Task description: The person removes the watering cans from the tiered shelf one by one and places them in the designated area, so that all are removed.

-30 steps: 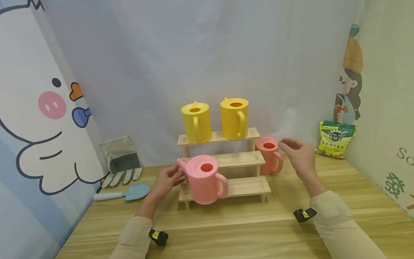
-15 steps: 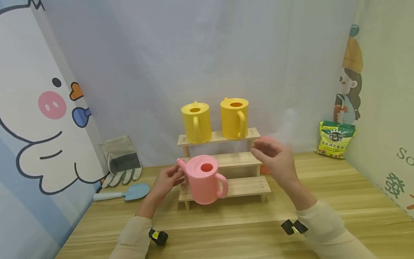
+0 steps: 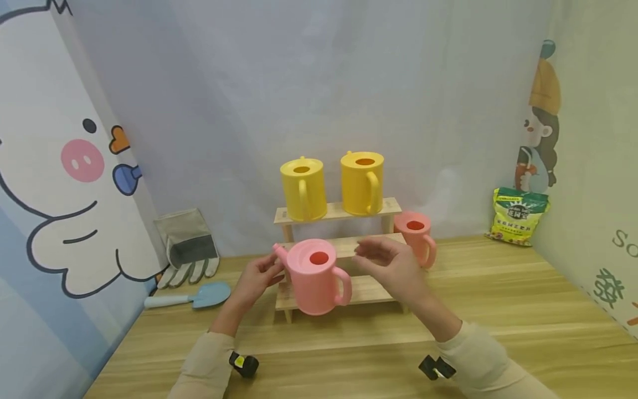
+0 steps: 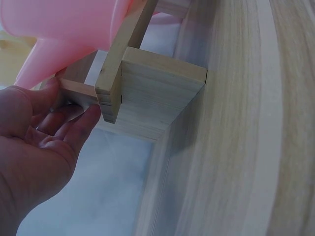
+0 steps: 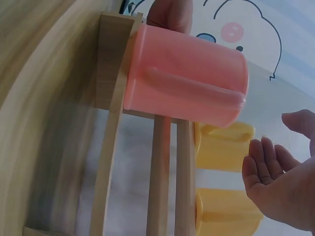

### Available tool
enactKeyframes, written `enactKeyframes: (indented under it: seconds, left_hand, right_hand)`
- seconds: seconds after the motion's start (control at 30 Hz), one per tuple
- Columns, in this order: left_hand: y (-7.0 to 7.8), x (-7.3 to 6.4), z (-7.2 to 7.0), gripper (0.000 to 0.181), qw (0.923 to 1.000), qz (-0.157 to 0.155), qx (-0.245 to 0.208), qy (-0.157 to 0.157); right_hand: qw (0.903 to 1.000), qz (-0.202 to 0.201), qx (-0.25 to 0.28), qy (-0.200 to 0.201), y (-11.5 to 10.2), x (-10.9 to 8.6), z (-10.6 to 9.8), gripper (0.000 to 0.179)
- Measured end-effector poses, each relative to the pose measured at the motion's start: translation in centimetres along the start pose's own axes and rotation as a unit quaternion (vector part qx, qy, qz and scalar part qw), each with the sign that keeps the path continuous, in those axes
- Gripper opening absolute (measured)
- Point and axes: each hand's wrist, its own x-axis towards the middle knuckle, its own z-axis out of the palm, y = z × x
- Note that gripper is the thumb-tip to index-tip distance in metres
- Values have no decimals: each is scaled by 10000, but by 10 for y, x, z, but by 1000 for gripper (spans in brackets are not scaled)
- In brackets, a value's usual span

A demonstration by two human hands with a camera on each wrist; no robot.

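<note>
A pink watering can stands upright on the lowest step of the wooden stepped stand, spout to the left and handle to the right. My left hand is at the stand's left side, beside the spout. In the left wrist view its thumb lies above and its fingers below the end of a wooden step, pinching it. Right of the can, apart from its handle, my right hand hovers before the steps, fingers bent loosely and holding nothing. Two yellow watering cans stand on the top step.
Another pink watering can stands behind the stand's right end. A bag with a green top leans at the back right. On the left lie a work glove and a light-blue hand trowel.
My right hand has moved left and down, from beside the rear pink watering can to near the front can's handle. The left hand and the cans have stayed put.
</note>
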Motion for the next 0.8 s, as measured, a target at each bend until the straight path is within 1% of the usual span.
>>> enactKeyframes:
  seconds: [0.17,0.37,0.53,0.63,0.8]
  left_hand:
    - [0,1,0,47,10000,-39,10,3]
    - [1,2,0,47,10000,-50,-4,5]
    - [2,2,0,47,10000,-70,23,32]
    - [3,1,0,46,10000,-58,60,10]
    - [2,0,0,46,10000,-59,-7,-1]
  right_hand:
    - [9993,301,-21,-240,9,-5,16,35]
    - [9991,365,-161,-156,17,-9,31,27]
    - [9991,376,-137,-137,18,-11,35,27]
    - [9990,383,-130,-184,20,-11,36,29]
    - [9988,357,-80,-320,25,-13,38,27]
